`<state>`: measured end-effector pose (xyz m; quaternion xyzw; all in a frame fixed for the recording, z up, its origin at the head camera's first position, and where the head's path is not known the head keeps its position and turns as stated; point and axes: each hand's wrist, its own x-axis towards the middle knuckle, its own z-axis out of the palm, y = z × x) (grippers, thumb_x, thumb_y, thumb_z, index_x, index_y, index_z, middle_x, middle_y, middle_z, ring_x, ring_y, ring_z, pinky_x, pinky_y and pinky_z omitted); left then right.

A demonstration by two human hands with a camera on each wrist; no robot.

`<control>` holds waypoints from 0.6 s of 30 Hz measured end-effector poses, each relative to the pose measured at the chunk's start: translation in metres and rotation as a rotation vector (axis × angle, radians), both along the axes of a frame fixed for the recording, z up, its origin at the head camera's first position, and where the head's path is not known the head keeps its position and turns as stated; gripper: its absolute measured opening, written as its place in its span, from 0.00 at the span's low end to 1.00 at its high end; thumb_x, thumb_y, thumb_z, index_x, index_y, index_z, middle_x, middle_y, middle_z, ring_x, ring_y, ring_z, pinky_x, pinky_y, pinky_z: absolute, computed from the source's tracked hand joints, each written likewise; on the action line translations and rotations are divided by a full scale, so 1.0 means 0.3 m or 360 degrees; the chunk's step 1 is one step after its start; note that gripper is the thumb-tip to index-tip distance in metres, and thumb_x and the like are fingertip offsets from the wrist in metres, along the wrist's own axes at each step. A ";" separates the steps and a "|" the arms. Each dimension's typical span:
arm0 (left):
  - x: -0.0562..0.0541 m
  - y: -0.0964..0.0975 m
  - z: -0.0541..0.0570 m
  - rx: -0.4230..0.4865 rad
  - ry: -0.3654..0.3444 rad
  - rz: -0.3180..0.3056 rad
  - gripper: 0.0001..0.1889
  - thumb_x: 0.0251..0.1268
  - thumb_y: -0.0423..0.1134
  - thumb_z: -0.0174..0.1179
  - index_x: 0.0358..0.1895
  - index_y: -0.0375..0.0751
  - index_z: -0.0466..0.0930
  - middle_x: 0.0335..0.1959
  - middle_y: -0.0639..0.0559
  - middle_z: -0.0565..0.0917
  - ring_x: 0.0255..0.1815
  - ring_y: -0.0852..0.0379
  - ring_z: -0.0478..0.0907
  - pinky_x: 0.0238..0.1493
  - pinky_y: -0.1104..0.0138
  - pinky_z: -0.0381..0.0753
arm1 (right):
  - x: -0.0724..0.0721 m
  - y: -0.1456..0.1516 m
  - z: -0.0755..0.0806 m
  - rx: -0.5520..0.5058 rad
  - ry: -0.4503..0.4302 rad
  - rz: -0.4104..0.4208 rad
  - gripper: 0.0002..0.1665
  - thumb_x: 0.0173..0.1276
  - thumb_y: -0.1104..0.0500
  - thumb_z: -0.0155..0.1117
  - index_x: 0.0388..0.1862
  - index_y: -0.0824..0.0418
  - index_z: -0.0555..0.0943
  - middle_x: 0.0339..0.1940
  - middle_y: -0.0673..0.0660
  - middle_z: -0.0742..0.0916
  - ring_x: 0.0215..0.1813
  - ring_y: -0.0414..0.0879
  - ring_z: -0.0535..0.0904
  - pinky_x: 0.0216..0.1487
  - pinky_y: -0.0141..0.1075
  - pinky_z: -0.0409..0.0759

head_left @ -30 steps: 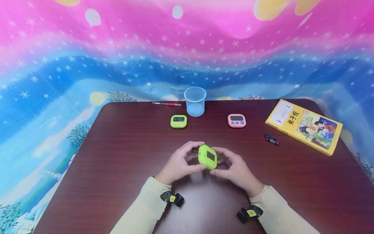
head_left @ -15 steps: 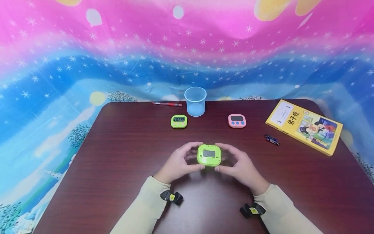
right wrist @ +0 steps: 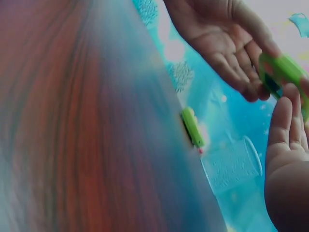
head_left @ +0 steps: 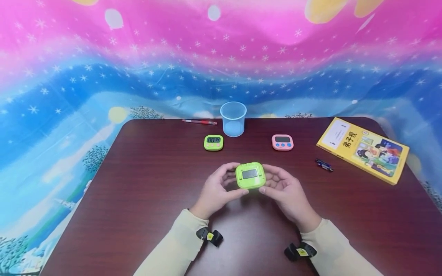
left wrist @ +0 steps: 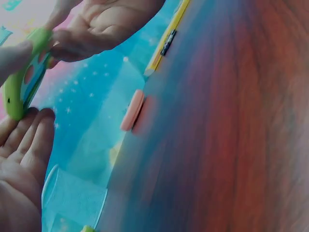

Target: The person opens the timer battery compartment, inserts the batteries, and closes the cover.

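Note:
Both hands hold a green digital timer (head_left: 250,175) over the middle of the table, its back with a grey label facing the head camera. My left hand (head_left: 216,188) grips the timer's left side between thumb and fingers. On the opposite side my right hand (head_left: 292,196) pinches it in the same way. The left wrist view shows the timer's (left wrist: 23,79) button side, turned away from me. A second green timer (head_left: 213,142) lies beyond the left hand with digits lit. To its right is a pink timer (head_left: 282,142) with blue buttons and a blank screen.
A translucent blue cup (head_left: 233,124) stands at the back edge, beside a red pen (head_left: 199,122). At the right lie a yellow book (head_left: 362,149) and a small dark blue object (head_left: 324,165). A patterned cloth (head_left: 193,69) hangs behind the table (head_left: 138,199).
The held timer has turned from a slant until its back squarely faces the head camera, then moved slightly farther from me. The resting green timer's digits have advanced.

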<state>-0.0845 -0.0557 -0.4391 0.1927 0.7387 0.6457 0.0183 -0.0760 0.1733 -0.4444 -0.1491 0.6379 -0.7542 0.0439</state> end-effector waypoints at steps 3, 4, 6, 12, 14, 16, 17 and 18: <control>0.009 0.019 0.002 0.0024 0.0039 0.0096 0.36 0.49 0.32 0.79 0.64 0.41 0.72 0.59 0.51 0.80 0.56 0.57 0.81 0.60 0.67 0.81 | 0.012 -0.013 0.007 -0.0161 -0.0044 -0.0055 0.32 0.61 0.80 0.64 0.65 0.75 0.70 0.47 0.59 0.85 0.48 0.45 0.84 0.50 0.35 0.86; 0.012 0.026 0.002 0.0032 0.0057 0.0130 0.36 0.48 0.32 0.79 0.64 0.40 0.73 0.58 0.51 0.80 0.56 0.57 0.81 0.60 0.67 0.81 | 0.016 -0.019 0.008 -0.0194 -0.0063 -0.0074 0.31 0.62 0.80 0.64 0.65 0.75 0.71 0.47 0.59 0.86 0.47 0.45 0.84 0.50 0.35 0.86; 0.019 0.039 0.002 0.0032 0.0088 0.0200 0.36 0.48 0.33 0.80 0.62 0.40 0.73 0.57 0.52 0.80 0.56 0.58 0.81 0.60 0.67 0.81 | 0.025 -0.033 0.010 -0.0259 -0.0112 -0.0109 0.31 0.62 0.79 0.64 0.65 0.73 0.71 0.46 0.58 0.86 0.47 0.44 0.84 0.50 0.34 0.86; 0.045 0.077 0.011 0.0003 0.0109 0.0335 0.36 0.47 0.40 0.81 0.60 0.42 0.72 0.56 0.53 0.79 0.57 0.59 0.80 0.61 0.66 0.80 | 0.054 -0.071 0.015 -0.0388 -0.0246 -0.0239 0.30 0.66 0.76 0.63 0.66 0.68 0.71 0.46 0.56 0.86 0.46 0.43 0.84 0.49 0.35 0.87; 0.051 0.087 0.014 -0.0014 0.0090 0.0353 0.36 0.47 0.41 0.81 0.59 0.43 0.71 0.55 0.54 0.79 0.58 0.61 0.80 0.61 0.67 0.80 | 0.058 -0.078 0.016 -0.0407 -0.0253 -0.0280 0.28 0.66 0.76 0.63 0.65 0.69 0.71 0.46 0.56 0.87 0.47 0.43 0.84 0.49 0.35 0.87; 0.055 0.093 0.015 -0.0027 0.0070 0.0358 0.37 0.47 0.41 0.81 0.59 0.43 0.70 0.55 0.53 0.79 0.58 0.61 0.80 0.62 0.68 0.79 | 0.059 -0.082 0.016 -0.0417 -0.0259 -0.0307 0.27 0.66 0.77 0.62 0.64 0.69 0.71 0.46 0.56 0.87 0.47 0.43 0.84 0.50 0.35 0.87; 0.056 0.095 0.016 -0.0037 0.0061 0.0356 0.37 0.47 0.41 0.81 0.59 0.43 0.70 0.56 0.53 0.78 0.58 0.61 0.80 0.62 0.68 0.79 | 0.059 -0.083 0.016 -0.0421 -0.0263 -0.0315 0.27 0.66 0.77 0.62 0.63 0.69 0.71 0.46 0.56 0.86 0.46 0.43 0.84 0.50 0.35 0.87; 0.056 0.095 0.017 -0.0045 0.0055 0.0347 0.36 0.48 0.40 0.81 0.60 0.42 0.70 0.56 0.52 0.78 0.58 0.60 0.80 0.62 0.68 0.79 | 0.058 -0.082 0.015 -0.0424 -0.0262 -0.0318 0.27 0.66 0.77 0.62 0.63 0.69 0.71 0.45 0.57 0.86 0.46 0.43 0.84 0.49 0.36 0.87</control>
